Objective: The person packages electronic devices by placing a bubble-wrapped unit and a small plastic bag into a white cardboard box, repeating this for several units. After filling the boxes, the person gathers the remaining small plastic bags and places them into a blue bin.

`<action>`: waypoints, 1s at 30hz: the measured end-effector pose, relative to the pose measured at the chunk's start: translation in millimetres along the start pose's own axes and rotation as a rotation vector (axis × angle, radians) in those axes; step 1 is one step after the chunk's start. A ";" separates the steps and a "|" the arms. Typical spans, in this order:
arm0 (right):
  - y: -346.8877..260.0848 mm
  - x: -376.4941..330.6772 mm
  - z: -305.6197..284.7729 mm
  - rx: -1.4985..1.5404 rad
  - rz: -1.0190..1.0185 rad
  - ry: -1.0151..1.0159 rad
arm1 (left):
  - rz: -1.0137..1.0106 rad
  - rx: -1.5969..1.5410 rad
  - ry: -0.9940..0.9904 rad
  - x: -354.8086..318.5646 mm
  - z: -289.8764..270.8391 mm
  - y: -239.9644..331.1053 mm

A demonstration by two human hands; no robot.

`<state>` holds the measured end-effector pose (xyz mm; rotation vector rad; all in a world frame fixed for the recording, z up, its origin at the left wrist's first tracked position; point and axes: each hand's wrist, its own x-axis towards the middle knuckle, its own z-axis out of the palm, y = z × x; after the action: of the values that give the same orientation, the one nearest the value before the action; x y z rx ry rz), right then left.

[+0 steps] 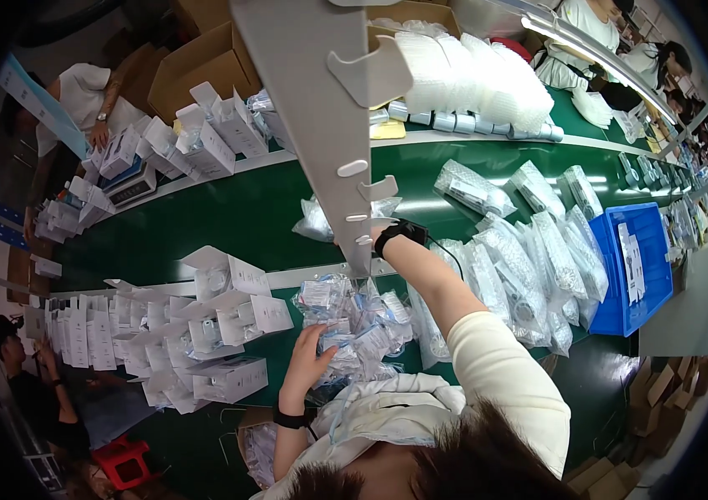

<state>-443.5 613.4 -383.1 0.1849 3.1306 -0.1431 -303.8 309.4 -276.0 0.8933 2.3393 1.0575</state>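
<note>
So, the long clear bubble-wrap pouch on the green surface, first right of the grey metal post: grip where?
Clear bubble-wrap pouch: probably best gripped across its middle, from the left; it lies slanted, green surface bare there, other pouches close to its near end.

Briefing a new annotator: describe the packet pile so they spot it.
Follow the grey post down to its lower end. Just below, between open white boxes on the left and bubble-wrap bags on the right, is the pile. Unlike those neighbours, it is a jumbled heap of small clear packets, with the left hand at its left edge.
</note>
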 end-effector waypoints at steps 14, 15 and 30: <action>136.7 -272.3 -215.1 0.538 0.647 0.458 | 0.057 -0.021 -0.010 -4.3 -2.9 7.8; 122.6 -286.8 -217.6 0.534 0.656 0.460 | 0.057 0.000 -0.021 -3.0 -0.5 7.4; 116.1 -212.0 -188.6 -0.148 0.615 -0.278 | 0.052 0.010 -0.040 -7.2 11.9 3.1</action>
<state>-218.7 720.5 -204.2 1.0018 2.6463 0.0622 -290.4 311.9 -280.2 0.9742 2.3022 1.0399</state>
